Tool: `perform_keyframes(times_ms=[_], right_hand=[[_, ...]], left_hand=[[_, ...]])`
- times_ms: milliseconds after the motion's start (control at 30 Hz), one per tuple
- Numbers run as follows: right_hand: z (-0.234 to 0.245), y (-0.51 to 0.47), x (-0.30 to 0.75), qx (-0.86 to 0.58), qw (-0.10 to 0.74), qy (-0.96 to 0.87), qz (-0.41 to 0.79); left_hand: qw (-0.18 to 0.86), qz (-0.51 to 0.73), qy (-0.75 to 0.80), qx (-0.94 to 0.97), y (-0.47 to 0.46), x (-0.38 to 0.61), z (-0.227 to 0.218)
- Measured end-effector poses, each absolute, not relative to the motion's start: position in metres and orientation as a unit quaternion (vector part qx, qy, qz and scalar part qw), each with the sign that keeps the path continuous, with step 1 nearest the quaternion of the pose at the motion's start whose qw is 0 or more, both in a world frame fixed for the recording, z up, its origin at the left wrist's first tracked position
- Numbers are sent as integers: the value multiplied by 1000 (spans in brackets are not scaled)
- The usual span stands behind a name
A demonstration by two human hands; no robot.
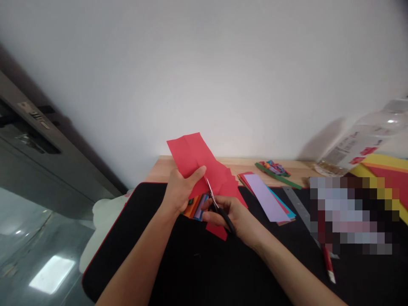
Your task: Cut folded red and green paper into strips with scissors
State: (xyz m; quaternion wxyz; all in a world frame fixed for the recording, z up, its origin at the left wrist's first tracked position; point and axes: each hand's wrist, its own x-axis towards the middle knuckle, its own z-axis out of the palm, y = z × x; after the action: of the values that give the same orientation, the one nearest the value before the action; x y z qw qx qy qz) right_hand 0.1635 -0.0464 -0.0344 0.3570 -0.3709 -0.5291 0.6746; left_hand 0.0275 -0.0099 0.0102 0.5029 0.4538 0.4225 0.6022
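My left hand (181, 191) is closed on a sheet of red paper (191, 153), thumb on top, and holds it up at a tilt over the mat. In my right hand (231, 212) is a pair of scissors (225, 216) with black handles; the blades point up and left at the red paper's lower part. Whether the blades are parted I cannot tell. Below the hands lie several folded colored paper strips (197, 207), partly hidden. A small red paper piece (216, 230) rests on the mat beneath the scissors.
A black mat (127, 255) covers the wooden table (156, 170) by the wall. To the right are stacked paper strips (266, 197), a green strip (277, 175) with colorful bits, a metal ruler (298, 204), a red pen (327, 259) and a tilted clear bottle (357, 140).
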Motion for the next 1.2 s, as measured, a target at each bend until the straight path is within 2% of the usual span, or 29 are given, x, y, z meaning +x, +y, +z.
perform_keyframes(times_ms=[1200], right_hand=[[-35,-47,163,-381,354,-550,654]], left_hand=[[500,610,417,451,-9,26,11]])
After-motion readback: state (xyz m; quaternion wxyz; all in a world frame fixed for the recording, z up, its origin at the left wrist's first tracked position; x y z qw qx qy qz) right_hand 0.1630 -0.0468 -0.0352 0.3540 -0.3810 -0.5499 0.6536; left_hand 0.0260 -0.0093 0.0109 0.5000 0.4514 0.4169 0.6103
